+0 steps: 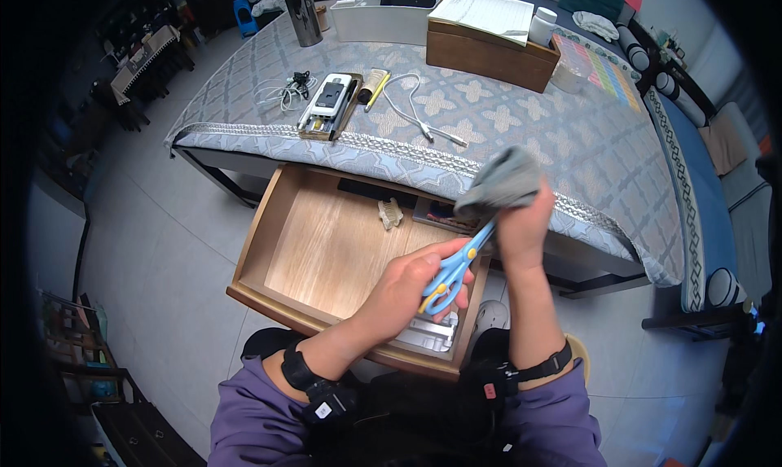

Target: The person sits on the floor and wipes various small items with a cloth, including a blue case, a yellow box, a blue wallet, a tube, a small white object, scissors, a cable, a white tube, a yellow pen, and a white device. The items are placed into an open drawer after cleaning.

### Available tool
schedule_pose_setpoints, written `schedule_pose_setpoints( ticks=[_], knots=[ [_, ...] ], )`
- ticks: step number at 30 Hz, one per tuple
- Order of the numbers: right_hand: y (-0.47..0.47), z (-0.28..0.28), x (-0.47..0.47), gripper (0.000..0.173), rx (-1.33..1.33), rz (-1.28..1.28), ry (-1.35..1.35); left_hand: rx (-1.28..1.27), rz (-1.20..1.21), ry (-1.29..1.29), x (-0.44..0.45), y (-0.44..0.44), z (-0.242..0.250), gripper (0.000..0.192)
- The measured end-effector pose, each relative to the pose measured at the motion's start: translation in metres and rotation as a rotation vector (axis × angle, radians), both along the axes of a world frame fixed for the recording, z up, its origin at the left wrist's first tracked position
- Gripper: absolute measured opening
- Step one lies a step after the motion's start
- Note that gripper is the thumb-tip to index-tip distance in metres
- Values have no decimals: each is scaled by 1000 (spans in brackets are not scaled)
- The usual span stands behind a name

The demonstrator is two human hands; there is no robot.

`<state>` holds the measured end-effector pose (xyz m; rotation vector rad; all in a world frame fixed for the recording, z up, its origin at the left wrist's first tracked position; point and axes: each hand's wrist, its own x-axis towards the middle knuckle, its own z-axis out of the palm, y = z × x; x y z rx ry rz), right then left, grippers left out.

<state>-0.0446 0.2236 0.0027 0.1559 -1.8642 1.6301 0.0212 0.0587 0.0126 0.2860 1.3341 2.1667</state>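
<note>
My left hand (415,277) holds a pair of light-blue scissors (453,266) with yellow fittings over the right side of an open wooden drawer (324,247). The blades point up and to the right. In my right hand (526,229) is a bunched grey cloth (504,183), blurred, just above the scissor tips; whether it touches them I cannot tell. Inside the drawer lie a pale toothed clip-like object (390,214), a dark flat item (372,192) at the back, a transparent case (443,215) at the back right, and a silvery-white item (431,332) at the front right.
A patterned cloth covers the table (452,113) above the drawer. On it are a white cable (415,110), a holder with a white device (330,100), a pen (377,91), a steel tumbler (303,18), a white bin (379,24) and a wooden box (489,58) with papers.
</note>
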Motion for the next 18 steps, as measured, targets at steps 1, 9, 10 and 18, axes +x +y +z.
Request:
schedule_pose_setpoints(
  ticks=[1,9,10,18],
  knots=[
    [2,6,-1,15,-249,-10,-145,-11,-28,-78,0,-2,5,52],
    [-34,11,35,50,-652,382,-388,436,146,-501,-13,-3,6,34],
    [-33,8,40,39,-308,319,-298,400,94,-479,-12,-1,2,30],
    [-24,10,21,20,-823,364,-506,791,-304,-643,-11,5,-28,35]
  ],
)
